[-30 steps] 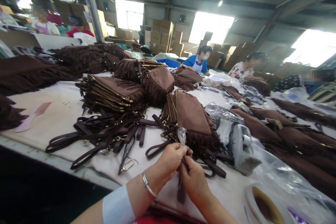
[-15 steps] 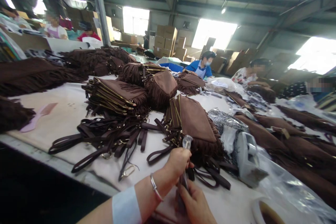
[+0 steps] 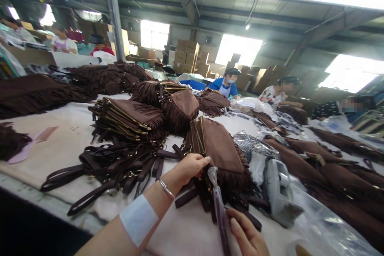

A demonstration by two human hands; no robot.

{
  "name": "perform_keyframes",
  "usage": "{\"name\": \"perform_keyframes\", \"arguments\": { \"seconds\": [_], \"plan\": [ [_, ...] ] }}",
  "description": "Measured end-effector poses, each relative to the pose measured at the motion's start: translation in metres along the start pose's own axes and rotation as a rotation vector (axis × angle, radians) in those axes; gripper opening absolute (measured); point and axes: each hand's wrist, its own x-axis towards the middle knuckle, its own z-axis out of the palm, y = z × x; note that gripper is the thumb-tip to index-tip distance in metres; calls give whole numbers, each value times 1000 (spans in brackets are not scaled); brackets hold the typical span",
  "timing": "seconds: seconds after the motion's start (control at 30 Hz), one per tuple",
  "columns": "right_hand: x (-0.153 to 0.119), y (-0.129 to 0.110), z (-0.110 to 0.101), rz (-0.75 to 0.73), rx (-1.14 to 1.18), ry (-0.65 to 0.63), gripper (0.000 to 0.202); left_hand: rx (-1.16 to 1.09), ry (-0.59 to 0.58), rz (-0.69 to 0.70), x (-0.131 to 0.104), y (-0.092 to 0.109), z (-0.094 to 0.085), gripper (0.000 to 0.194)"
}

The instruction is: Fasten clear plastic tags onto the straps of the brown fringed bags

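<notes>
My left hand (image 3: 193,167) is closed in a pinch at the near corner of a brown fringed bag (image 3: 223,144). What sits between its fingertips is hidden. That bag leans on several others with gold zippers. My right hand (image 3: 247,234), lower and nearer to me, is closed on a dark strap wrapped in clear plastic (image 3: 220,212). The wrapped strap hangs slanting, with its twisted plastic end just under the bag's corner. To the left lies a heap of dark wrist straps (image 3: 120,164) with metal rings, in front of a stack of fringed bags (image 3: 129,116).
A grey tape dispenser (image 3: 282,192) stands at right, beside clear plastic sheets (image 3: 327,216) and long brown pieces (image 3: 300,164). A lilac comb (image 3: 31,146) lies on the pale tabletop (image 3: 69,128) at left. Several people work farther back, one in blue (image 3: 222,84).
My left hand has let go of the wrapped strap's upper part and moved left and up to the bag's corner. My right hand has moved right with the strap. The view has shifted slightly.
</notes>
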Motion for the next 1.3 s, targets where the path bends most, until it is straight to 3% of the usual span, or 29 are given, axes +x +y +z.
{"name": "perform_keyframes", "arguments": {
  "seconds": [0.1,0.23,0.37,0.47,0.53,0.63,0.73,0.83,0.9,0.97,1.03,1.17,1.3],
  "plan": [
    [12,-14,-8,-36,28,81,56,-52,-76,-24,-5,11,3,46],
    [30,-36,0,24,273,96,57,-89,-193,-81,-12,14,7,45],
    [57,-58,11,116,485,55,48,43,-115,-27,-22,1,11,44],
    [79,-75,11,83,290,79,36,163,-90,-20,-32,-5,15,47],
    [95,-85,7,-37,33,103,29,157,-130,-55,-37,-6,21,48],
    [116,-93,-3,-263,-265,100,26,-27,-209,-174,-38,-7,30,46],
    [126,-85,-16,-270,-399,103,27,-214,-277,-272,-35,-13,35,43],
    [112,-65,-29,-171,-598,145,32,-283,-325,-349,-33,-21,31,43],
    [90,-52,-34,-199,-682,227,31,-281,-326,-382,-35,-25,26,45],
    [61,-45,-33,-284,-627,333,30,-257,-310,-395,-40,-28,22,47],
    [30,-44,-25,-360,-486,355,30,-238,-309,-386,-46,-32,21,47],
    [-11,-53,9,-362,-305,-6,21,-198,-289,-290,-58,-40,29,39],
    [-13,-57,36,-269,-229,-82,16,-70,-244,-127,-64,-37,42,37]
  ]
}}
